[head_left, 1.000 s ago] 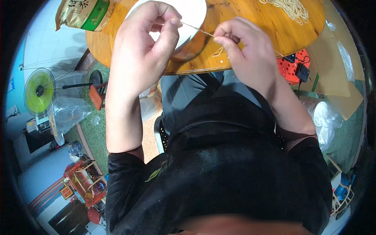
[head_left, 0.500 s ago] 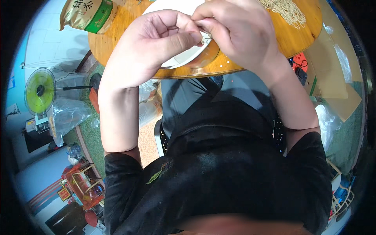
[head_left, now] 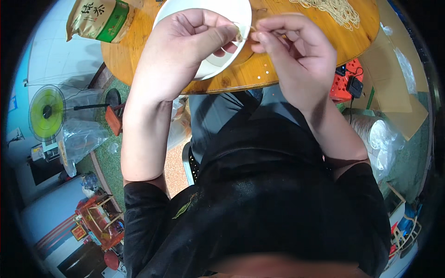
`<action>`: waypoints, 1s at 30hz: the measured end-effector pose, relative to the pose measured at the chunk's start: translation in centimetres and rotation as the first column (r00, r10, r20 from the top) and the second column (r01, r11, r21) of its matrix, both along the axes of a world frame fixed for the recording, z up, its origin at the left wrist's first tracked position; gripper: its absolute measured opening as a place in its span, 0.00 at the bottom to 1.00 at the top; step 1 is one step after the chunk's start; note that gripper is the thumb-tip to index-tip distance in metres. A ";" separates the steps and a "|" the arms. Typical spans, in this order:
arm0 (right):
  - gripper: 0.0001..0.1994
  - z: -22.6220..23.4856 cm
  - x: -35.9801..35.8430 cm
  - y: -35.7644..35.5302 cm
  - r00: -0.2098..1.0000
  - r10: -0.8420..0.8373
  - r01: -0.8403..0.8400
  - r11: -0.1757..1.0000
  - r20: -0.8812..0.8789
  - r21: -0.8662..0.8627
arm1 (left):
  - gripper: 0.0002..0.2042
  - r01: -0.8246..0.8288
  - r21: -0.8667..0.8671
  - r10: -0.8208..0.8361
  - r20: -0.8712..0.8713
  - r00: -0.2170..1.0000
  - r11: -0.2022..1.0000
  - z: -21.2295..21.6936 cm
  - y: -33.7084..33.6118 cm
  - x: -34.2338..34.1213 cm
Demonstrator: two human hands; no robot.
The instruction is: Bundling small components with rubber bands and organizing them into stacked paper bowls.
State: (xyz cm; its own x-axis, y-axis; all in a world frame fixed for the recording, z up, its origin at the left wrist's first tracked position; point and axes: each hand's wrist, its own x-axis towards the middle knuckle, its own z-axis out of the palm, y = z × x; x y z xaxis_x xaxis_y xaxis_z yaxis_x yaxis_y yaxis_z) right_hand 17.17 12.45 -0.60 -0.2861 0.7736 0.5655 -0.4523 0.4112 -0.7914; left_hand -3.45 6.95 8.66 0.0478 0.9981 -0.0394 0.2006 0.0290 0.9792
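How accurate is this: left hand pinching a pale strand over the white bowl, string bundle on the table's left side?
Wrong side: the head view shows the string bundle on the table's right. Left hand pinching a pale strand over the white bowl stands.

Gap on tbl [head_left: 280, 6] btwn bowl [head_left: 217, 67] & cord pile [head_left: 340, 11]; bag [head_left: 98, 21] blocks far L.

Bright light covers the wooden table [head_left: 357, 44], with soft shadows left of it and distorted, black edges around
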 end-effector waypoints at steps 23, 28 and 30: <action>0.02 1.6 -0.5 -0.7 0.970 -0.075 0.069 0.997 0.229 0.036 | 0.07 -0.057 0.248 0.076 -0.070 0.995 0.967 -0.1 -0.3 0.6; 0.04 -0.1 -0.4 -0.5 0.988 0.013 -0.020 0.999 0.154 0.041 | 0.10 -0.123 0.156 0.136 -0.077 0.988 0.980 0.1 0.2 0.6; 0.05 0.0 -0.3 -0.6 0.993 0.011 -0.019 0.998 0.120 0.068 | 0.10 -0.107 0.114 0.118 -0.098 0.988 0.988 0.1 0.5 -0.1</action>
